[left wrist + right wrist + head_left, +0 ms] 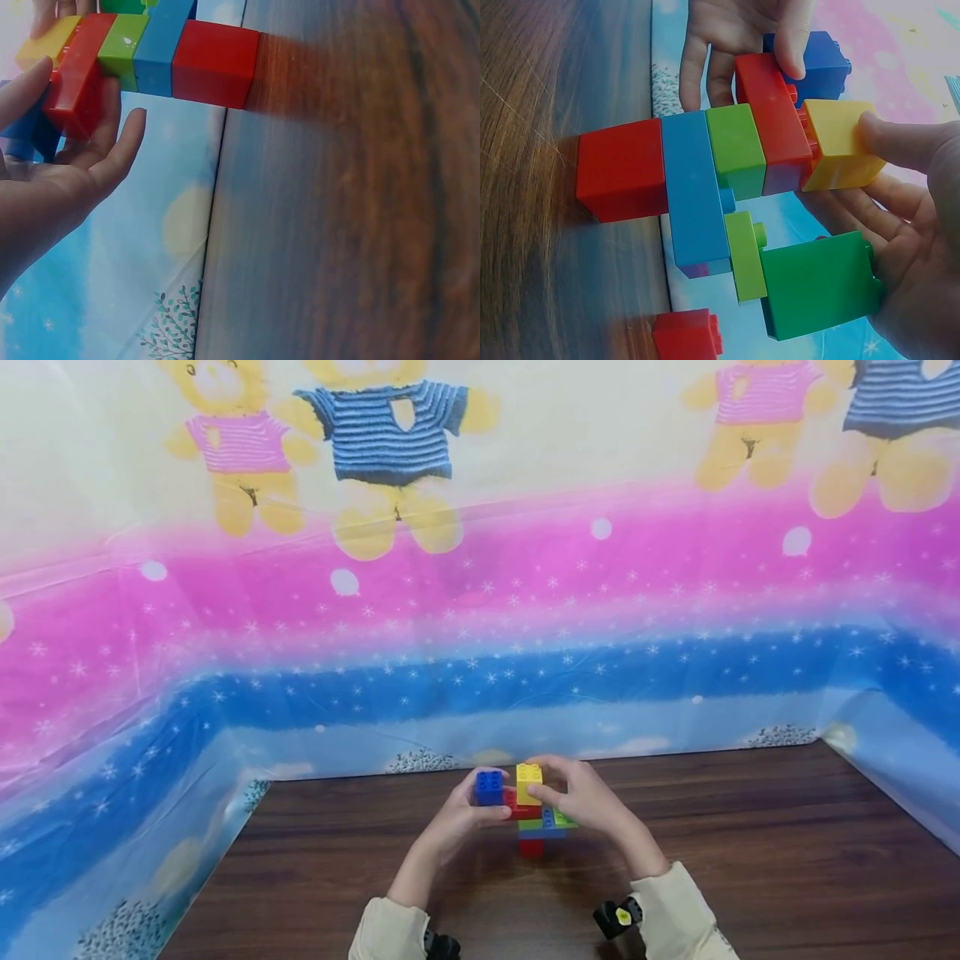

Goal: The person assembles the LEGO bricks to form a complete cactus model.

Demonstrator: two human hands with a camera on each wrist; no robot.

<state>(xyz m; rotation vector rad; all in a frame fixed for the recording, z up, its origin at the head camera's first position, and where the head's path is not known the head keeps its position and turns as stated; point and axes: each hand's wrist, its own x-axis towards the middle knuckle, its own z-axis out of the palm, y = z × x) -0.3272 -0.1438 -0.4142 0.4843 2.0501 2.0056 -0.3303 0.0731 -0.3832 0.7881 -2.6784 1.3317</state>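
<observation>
Centrally, block structure (542,832): stands upright on the brown table (337,868), between the two hands, its red base block (620,171) meeting the tabletop.
Lower tiers: a long blue block (697,191) lies across the base; a light green block (736,150) sits on one end of it, a thin lime piece (746,259) on the other, with a green block (821,281) above that.
Upper tier: a long red block (776,120) crosses over the light green one.
Left hand (459,817): grips the long red block near its end, thumb on one side and fingers curled behind, just by the dark blue block (489,787).
Dark blue seat: partly hidden by the thumb, so I cannot tell whether it is fully pressed down.
Right hand (588,797): pinches the yellow block (844,142) between thumb and fingers on top of the long red block; red studs show along the join.
Spare red block (686,334): beside the structure, apart from it, cut by the right wrist view's edge.
Backdrop (525,560): printed cloth with bears and snowflakes.
</observation>
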